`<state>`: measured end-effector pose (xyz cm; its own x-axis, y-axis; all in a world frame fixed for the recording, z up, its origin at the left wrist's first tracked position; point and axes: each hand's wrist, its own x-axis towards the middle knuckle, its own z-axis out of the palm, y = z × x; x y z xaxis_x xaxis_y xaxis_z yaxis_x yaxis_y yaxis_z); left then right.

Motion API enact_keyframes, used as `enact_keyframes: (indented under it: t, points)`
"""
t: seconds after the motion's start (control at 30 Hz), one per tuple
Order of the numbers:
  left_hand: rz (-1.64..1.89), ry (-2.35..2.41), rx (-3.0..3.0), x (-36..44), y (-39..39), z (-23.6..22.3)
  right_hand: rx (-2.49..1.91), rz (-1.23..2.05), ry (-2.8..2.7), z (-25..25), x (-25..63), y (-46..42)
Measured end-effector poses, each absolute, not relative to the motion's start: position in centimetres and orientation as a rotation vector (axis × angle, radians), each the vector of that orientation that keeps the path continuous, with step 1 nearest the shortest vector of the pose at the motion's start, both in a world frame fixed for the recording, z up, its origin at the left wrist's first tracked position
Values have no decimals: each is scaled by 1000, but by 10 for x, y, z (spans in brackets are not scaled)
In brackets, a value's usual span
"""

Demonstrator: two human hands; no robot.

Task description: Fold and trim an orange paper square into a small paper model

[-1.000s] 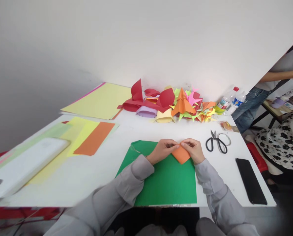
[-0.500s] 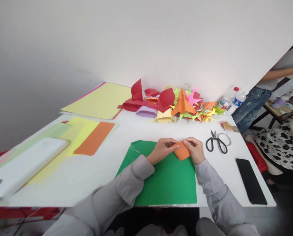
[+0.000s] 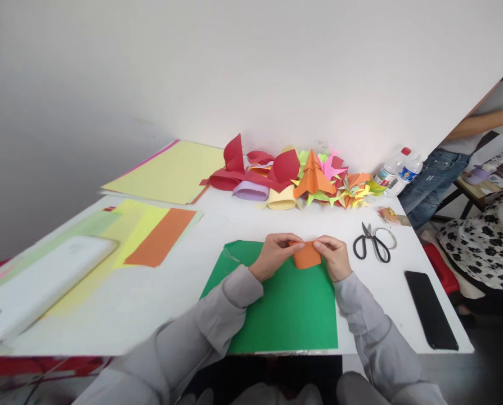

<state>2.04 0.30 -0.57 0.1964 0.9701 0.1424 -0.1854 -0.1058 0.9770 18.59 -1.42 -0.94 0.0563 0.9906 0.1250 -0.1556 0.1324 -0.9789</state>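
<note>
Soft, fairly bright light washes the bench point(image 3: 150, 304) and the wall point(image 3: 251, 73), which greys towards the left; its source is out of view. Shadows are faint, though the floor point(image 3: 496, 354) at right is dim. The orange paper point(image 3: 308, 256) and scissors point(image 3: 372, 243) look fairly clear, while the white case point(image 3: 51, 284) is blurred and stretched near the left edge
</note>
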Motion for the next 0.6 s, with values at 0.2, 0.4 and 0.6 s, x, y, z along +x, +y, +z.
enact_keyframes:
  t: [0.2,0.4,0.6]
  points:
    - [1233,873,1308,20,3,-6,-1031,1152,-1110,-10,186,-14]
    - [1234,874,1332,20,3,-4,-1059,1152,-1108,-10,186,-14]
    - [1247,866,1342,20,3,-5,-1050,1156,-1100,-11,186,-13]
